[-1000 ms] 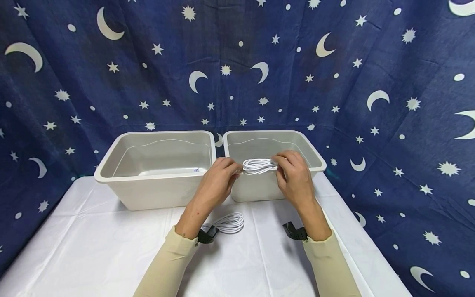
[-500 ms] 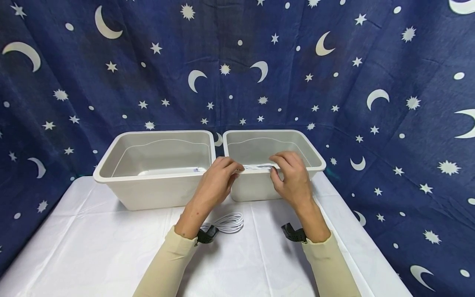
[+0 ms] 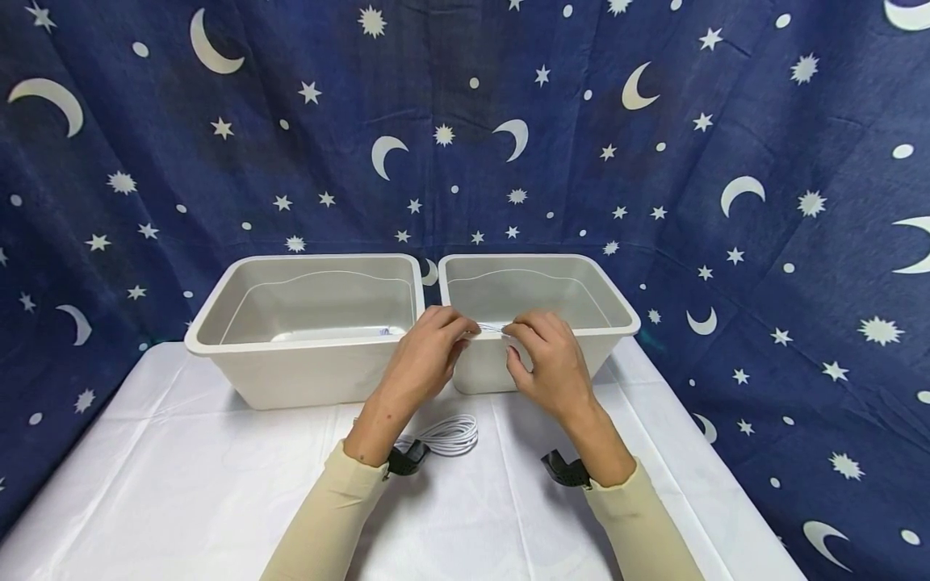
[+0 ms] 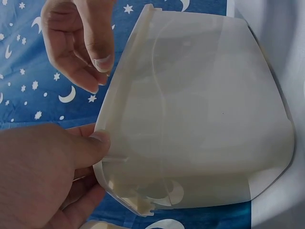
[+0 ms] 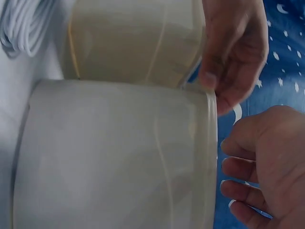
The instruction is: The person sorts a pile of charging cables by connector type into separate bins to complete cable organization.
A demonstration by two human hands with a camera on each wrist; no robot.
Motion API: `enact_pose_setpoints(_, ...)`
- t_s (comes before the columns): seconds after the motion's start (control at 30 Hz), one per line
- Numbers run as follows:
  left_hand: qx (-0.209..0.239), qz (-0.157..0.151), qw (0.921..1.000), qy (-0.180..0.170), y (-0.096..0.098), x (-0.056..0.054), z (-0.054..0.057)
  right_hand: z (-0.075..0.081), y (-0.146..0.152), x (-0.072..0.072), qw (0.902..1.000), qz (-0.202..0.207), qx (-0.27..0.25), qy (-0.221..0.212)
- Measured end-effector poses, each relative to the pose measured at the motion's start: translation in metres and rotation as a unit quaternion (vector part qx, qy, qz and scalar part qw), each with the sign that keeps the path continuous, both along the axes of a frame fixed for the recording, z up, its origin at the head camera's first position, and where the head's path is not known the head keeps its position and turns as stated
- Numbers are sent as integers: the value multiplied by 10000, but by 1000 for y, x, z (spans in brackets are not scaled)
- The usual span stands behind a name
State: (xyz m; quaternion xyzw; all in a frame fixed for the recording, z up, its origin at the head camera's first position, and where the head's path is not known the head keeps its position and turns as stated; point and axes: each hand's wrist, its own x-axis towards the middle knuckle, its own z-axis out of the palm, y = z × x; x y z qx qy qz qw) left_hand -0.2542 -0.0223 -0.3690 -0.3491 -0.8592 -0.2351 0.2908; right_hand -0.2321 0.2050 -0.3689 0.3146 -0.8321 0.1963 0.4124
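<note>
Two thin strands of a white coiled cable [image 3: 492, 328] show just above the front rim of the right bin [image 3: 614, 331]; the rest of this coil is hidden behind the rim. At the strands' left end, my left hand [image 3: 429, 347] pinches them by the rim. In the left wrist view, the thumb of my left hand [image 4: 43, 171] lies against the outside of the rim. My right hand [image 3: 550, 363] is at the strands' right end, thumb apart from fingers. My right hand [image 5: 274, 167] has loosely bent fingers beside the rim in the right wrist view.
A second white coiled cable [image 3: 452, 436] lies on the white tablecloth [image 3: 182, 460], near the left wrist. The left bin [image 3: 305, 375] stands beside the right one, with a narrow gap between. A dark blue curtain [image 3: 327, 97] hangs behind and at the right.
The coiled cable has sunk from above the rim to mostly behind it. My right hand has moved left and its thumb has parted from its fingers. My left hand has stayed put.
</note>
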Motion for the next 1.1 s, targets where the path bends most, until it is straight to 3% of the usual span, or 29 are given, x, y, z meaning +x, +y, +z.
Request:
enact_pose_setpoints(0.7,-5,1,10000,57,0,1,4,-21,-33,9,9956,290,865,206)
enact_pose_setpoints(1.1,-23,-61,10000,0,-1,1,2,-43,-51,11,9898,450,1336,190)
